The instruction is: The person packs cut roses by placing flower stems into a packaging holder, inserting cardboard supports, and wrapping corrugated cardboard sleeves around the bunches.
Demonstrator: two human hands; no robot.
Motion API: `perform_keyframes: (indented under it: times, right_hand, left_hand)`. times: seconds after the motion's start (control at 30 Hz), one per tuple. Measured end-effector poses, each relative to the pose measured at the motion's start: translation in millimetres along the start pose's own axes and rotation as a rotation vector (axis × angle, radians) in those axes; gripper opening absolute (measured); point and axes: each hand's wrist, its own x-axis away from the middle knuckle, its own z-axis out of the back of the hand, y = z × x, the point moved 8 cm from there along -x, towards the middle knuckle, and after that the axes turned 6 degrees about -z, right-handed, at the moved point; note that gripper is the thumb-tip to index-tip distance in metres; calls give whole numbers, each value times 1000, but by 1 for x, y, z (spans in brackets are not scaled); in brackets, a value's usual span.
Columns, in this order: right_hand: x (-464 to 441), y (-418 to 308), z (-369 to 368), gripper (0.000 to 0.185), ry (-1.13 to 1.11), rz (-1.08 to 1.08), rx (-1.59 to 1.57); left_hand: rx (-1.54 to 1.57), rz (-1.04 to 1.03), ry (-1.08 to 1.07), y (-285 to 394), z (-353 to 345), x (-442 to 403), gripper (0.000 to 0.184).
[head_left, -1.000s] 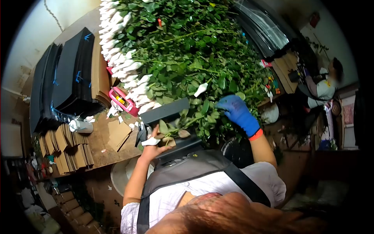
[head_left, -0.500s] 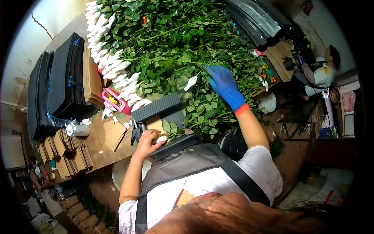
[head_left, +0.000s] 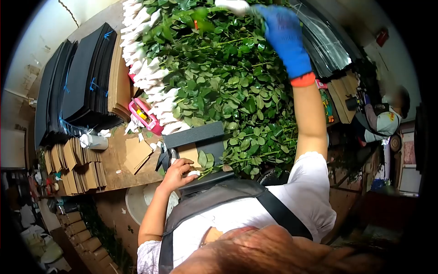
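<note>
My bare left hand (head_left: 177, 176) is closed round a rose with a white-sleeved head (head_left: 193, 173). Its short visible stem and leaves point right, over a black ledge at my apron. Beside that hand stands a dark ribbed block (head_left: 194, 134), with a piece of cardboard (head_left: 188, 151) below it. At the top, my right hand (head_left: 280, 34) in a blue glove with an orange cuff has its fingers closed at another white-sleeved rose (head_left: 233, 6), blurred by motion. Underneath spreads a thick layer of leafy rose stems (head_left: 232, 91), many white-sleeved heads (head_left: 153, 75) lined up on its left.
Stacks of black sheets (head_left: 84, 75) and brown cardboard (head_left: 119, 82) stand at left. Near them are a pink holder (head_left: 145, 116), a white cup (head_left: 94, 141) and cardboard pieces (head_left: 138, 154). Clear plastic wrap (head_left: 324, 41) lies upper right. Another person (head_left: 385, 116) is at far right.
My right hand has moved up and away over the leaves, and the white-sleeved rose by its fingers has moved up too. My left hand keeps its hold; the view has shifted slightly.
</note>
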Motion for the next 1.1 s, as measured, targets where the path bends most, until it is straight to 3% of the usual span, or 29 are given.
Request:
perform_keyframes:
  times: [0.07, 0.1, 0.13, 0.17, 0.23, 0.27, 0.33, 0.37, 0.4, 0.43, 0.47, 0.53, 0.73, 0.87, 0.9, 1.0, 1.03, 1.1]
  right_hand:
    - [-38, -10, -15, 33, 72, 38, 97]
    - [-65, -6, -48, 30, -204, -61, 103]
    - [-60, -13, -59, 29, 101, 147, 190]
    - [-52, -10, -76, 28, 281, 113, 310]
    - [-41, -19, -90, 28, 431, 49, 342]
    - [-30, -29, -87, 31, 391, 35, 252]
    - [5, -61, -90, 29, -56, 7, 119]
    - [38, -74, -95, 19, -180, 25, -244]
    - [82, -85, -130, 22, -623, -8, -334]
    - [129, -98, -150, 24, -1006, 30, -342]
    - [159, -107, -157, 26, -1132, 50, -223]
    - [203, -114, -180, 28, -790, 148, -64]
    - [212, -103, -145, 38, -1059, 154, -206]
    - [235, -103, -152, 53, -1008, 163, -24]
    - [231, -104, -153, 43, -900, 185, -21]
    - [179, -100, -123, 31, -972, 182, -137]
    - [154, -88, -103, 21, -670, 160, -269]
    - [110, -77, -49, 20, -424, 117, -268]
  left_hand:
    - [11, -14, 18, -1, 0, -1, 28]
    - [8, -16, 18, 0, 1, -2, 28]
    - [6, -15, 20, 0, 1, -1, 28]
    - [16, -12, 24, -1, 0, -1, 28]
    - [28, -9, 25, 1, 4, -3, 27]
    - [42, -4, 29, 1, 4, -2, 27]
    - [56, -14, 40, -3, 3, 0, 29]
    - [55, -12, 38, -6, 2, 0, 29]
    - [54, -4, 41, -9, 0, 1, 30]
    - [64, 6, 33, -10, 0, 2, 30]
    - [48, -18, 44, -10, 0, 3, 30]
    - [27, -57, 48, -10, 0, 4, 30]
    - [33, -96, 64, -11, -3, 8, 29]
    - [46, -117, 83, -15, -7, 12, 29]
    - [49, -112, 86, -17, -9, 12, 29]
    - [41, -125, 101, -17, -7, 13, 28]
    - [39, -126, 102, -16, -6, 14, 28]
    - [38, -121, 98, -15, -6, 14, 28]
